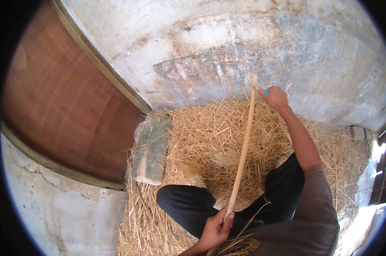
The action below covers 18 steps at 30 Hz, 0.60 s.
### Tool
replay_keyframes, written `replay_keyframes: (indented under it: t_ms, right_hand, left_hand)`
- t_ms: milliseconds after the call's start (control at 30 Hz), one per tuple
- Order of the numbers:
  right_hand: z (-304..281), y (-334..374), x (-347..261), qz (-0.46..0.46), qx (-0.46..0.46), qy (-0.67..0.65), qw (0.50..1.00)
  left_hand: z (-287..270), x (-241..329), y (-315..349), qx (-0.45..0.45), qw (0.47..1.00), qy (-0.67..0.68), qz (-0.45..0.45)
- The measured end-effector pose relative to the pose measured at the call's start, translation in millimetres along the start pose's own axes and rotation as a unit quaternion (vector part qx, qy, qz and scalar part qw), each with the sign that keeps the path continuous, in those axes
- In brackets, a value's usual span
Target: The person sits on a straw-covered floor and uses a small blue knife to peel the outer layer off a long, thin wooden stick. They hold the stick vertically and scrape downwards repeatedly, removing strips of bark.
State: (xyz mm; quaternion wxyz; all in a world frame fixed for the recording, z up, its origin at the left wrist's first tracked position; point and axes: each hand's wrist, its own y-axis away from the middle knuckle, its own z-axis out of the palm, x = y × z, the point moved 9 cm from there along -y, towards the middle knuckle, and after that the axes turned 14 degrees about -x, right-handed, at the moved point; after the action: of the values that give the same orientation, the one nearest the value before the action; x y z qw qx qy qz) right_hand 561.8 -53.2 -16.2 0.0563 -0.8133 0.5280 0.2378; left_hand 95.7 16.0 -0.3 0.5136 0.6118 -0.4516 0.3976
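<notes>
- At frame centre, long pale bamboo strip [243, 149] runs from lower centre up to upper centre, stretched taut between both hands.
- Left hand [217, 228] closed around its lower end, anchoring it.
- Right hand [275, 97] pinches the top beside a small blue tool [266, 91]; exact finger closure unclear.
- Dry yellow straw pile [201, 132] underneath, cushioning the seat on the floor.

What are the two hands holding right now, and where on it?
Left hand grips the long pale wooden strip at its near end; right hand holds a small blue-handled tool at the strip's far end.
</notes>
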Motion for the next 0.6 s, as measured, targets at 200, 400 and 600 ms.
replay_keyframes:
  t_ms: [200,400,600]
  right_hand:
    - [8.4,26.4,-25.5,-0.036,-0.042,0.016,0.998]
    - [76.8,168.9,-122.4,-0.340,-0.153,-0.041,0.927]
    - [90.6,209.0,-157.0,-0.390,-0.180,0.006,0.903]
  left_hand:
    - [1.2,-41.9,-0.7,-0.029,0.950,0.296,-0.092]
    - [-34.2,-30.5,-50.9,0.014,0.944,0.329,-0.009]
    - [-21.9,-9.2,-60.8,-0.053,0.844,0.533,0.025]
